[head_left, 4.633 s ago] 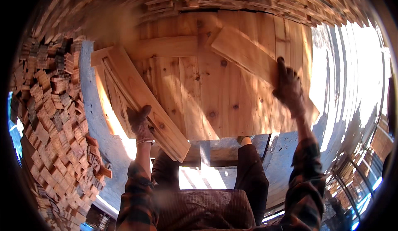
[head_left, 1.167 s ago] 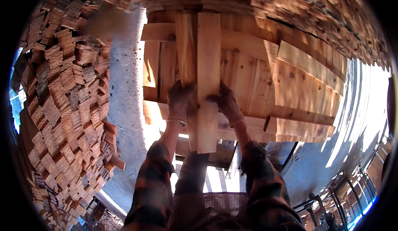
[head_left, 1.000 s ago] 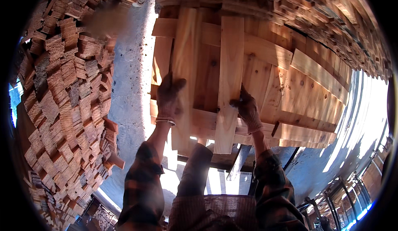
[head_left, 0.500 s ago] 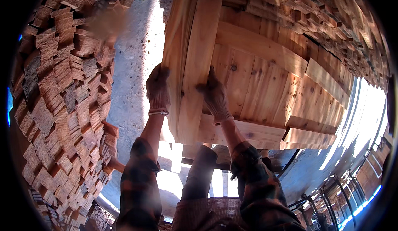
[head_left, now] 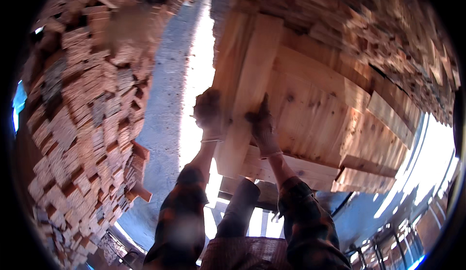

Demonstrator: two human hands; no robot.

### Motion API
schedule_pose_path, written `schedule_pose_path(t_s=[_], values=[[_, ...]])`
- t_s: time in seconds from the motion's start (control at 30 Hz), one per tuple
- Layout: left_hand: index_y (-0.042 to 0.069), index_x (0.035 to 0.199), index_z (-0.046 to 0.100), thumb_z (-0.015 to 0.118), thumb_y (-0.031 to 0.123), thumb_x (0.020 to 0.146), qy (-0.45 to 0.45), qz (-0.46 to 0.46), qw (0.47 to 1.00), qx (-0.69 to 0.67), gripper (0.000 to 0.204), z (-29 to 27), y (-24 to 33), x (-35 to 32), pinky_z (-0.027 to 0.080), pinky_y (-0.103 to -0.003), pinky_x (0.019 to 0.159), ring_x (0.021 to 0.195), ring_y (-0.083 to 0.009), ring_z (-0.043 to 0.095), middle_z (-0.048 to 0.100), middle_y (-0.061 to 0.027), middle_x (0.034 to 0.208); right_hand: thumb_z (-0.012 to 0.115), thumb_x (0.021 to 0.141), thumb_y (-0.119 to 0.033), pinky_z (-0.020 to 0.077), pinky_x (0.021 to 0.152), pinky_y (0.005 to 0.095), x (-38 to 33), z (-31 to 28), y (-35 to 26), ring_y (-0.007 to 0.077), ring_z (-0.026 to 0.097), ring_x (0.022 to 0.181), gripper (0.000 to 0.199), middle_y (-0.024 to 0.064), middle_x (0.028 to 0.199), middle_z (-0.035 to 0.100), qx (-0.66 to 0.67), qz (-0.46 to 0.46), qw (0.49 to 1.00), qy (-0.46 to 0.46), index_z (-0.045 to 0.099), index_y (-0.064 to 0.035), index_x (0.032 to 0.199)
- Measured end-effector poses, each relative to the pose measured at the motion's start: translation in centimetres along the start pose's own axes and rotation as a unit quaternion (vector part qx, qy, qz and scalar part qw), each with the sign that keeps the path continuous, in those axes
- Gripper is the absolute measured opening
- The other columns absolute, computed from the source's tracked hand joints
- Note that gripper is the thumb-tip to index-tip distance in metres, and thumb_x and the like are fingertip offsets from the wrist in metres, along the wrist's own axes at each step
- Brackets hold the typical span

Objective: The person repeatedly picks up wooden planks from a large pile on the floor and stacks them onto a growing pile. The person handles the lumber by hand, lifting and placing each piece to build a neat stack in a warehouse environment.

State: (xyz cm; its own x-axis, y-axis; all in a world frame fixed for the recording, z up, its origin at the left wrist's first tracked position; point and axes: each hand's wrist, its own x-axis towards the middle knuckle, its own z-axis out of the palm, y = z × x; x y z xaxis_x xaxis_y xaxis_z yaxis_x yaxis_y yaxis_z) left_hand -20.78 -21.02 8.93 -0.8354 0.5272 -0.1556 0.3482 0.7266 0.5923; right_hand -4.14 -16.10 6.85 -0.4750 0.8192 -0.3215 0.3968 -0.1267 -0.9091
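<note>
Left hand (head_left: 208, 114) gripping plank (head_left: 250, 90) edge, right hand (head_left: 262, 124) clasping opposite edge, arms outstretched.

Two gloved hands: left hand (head_left: 208, 114), right hand (head_left: 262, 127); one held plank (head_left: 250, 90).

Both gloved hands, left hand (head_left: 208, 114) and right hand (head_left: 262, 124), grip a long plank (head_left: 247, 90) running toward twelve o'clock atop stacked boards (head_left: 315, 119); a timber pile (head_left: 82, 124) stands at nine o'clock.

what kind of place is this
Probably a timber yard or wood workshop: tall stacks of short cut wood blocks, a bench of pale knotty planks, and a bare grey concrete floor.
</note>
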Motion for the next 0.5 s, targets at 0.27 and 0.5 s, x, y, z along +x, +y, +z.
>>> schedule_pose_path(t_s=[0.27,0.5], values=[[0.005,0.116,0.058,0.067,0.041,0.078,0.039,-0.032,0.999,0.01,0.053,-10.4,6.9,-3.8,0.047,-0.039,0.086,0.096,-0.0308,0.06,0.062,-0.0159,0.1,0.064,0.087,-0.022,0.0421,0.095,0.0415,-2.3,-7.3,-4.0,0.0342,0.053,0.114,0.083,0.0245,0.129,0.051,-0.139,-0.155,0.977,-0.042,0.012,-0.0003,0.148],[0.003,0.126,0.053,0.065,0.025,0.081,0.08,-0.044,0.992,-0.085,0.051,-28.1,7.6,-10.6,0.049,-0.033,0.078,0.086,-0.023,0.061,0.066,-0.0133,0.093,0.075,0.076,-0.015,0.0447,0.05,0.0279,-10.6,-20.3,-11.7,0.0112,0.052,0.053,0.094,0.0039,0.062,0.057,-0.092,0.13,0.961,-0.226,0.016,0.0011,0.147]])
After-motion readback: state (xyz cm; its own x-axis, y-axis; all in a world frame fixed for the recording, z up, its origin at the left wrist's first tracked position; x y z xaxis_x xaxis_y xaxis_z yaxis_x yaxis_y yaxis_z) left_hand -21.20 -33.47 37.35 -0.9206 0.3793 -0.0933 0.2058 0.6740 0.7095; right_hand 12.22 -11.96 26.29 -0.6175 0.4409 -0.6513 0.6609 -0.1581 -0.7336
